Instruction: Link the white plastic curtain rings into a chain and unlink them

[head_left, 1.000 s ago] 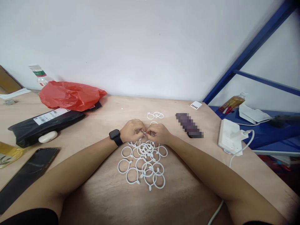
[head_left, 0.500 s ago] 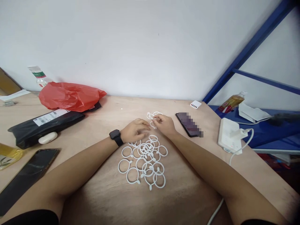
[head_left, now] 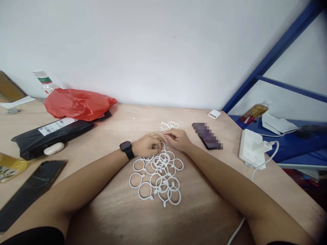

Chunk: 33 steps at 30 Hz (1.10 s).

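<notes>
Several white plastic rings (head_left: pixel 157 180) lie in a loose pile on the wooden table (head_left: pixel 122 214). My left hand (head_left: pixel 147 144), with a black watch (head_left: pixel 125 147) on the wrist, rests at the far edge of the pile, fingers curled round one white ring (head_left: pixel 161 147). My right hand (head_left: pixel 178 139) sits just right of it, fingers curled, its tips meeting the left fingertips; what they pinch is hidden. A small separate group of rings (head_left: pixel 169 126) lies just beyond both hands.
A dark phone (head_left: pixel 207 136) lies right of my hands, with a white charger block (head_left: pixel 214 114) behind it. A white power strip (head_left: pixel 249 149) with a cable sits at the right edge. At left are a red bag (head_left: pixel 78 103), a black parcel (head_left: pixel 51 134) and another phone (head_left: pixel 30 190).
My right hand carried a ring out to the far small group, then came back to my left hand. My left hand settled on the pile's far edge and curled round a ring.
</notes>
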### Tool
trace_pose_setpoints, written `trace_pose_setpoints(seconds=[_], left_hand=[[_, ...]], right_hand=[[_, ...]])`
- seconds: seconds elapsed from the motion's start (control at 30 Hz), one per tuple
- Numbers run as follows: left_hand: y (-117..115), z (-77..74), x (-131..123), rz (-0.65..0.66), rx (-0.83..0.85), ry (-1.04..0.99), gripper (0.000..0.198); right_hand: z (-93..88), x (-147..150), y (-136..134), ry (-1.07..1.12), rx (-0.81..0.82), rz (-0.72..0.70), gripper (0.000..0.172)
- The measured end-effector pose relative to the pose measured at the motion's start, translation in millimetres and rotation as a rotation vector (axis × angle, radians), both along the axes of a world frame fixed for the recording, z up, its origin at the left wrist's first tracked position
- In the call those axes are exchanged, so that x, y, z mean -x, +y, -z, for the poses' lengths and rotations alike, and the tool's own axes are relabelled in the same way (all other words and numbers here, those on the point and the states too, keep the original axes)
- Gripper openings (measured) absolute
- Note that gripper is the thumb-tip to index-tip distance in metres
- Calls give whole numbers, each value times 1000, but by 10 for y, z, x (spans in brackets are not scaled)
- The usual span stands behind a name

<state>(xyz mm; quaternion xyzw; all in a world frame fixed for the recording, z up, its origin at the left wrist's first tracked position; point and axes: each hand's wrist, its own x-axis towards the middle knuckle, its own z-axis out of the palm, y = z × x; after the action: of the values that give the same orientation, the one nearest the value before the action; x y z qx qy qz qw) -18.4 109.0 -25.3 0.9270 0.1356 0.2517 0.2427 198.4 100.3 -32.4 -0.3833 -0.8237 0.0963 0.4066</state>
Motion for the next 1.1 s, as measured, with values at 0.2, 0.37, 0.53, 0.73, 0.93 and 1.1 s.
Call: trace_pose_setpoints(seconds=[0.2,0.37,0.53,0.73,0.93,1.1], left_hand=[[13,8,-14,-44,-11,15,23],[48,62,-8,-136,-44,12,24],[53,40,7,-195,-35,21,18],[-8,-22,17,-282,69,-12,27],[1,10,19,-212,68,-43,24],[18,53,1,-159,48,-9,24]], right_hand=[[-15,26,-53,-26,-60,-168,24],[17,2,-30,-53,-15,-151,26],[5,-16,-41,-110,78,-142,28],[-9,-5,-56,-127,78,-112,22],[-8,13,-70,-115,80,-99,16],[-4,49,-84,-147,59,-134,19]])
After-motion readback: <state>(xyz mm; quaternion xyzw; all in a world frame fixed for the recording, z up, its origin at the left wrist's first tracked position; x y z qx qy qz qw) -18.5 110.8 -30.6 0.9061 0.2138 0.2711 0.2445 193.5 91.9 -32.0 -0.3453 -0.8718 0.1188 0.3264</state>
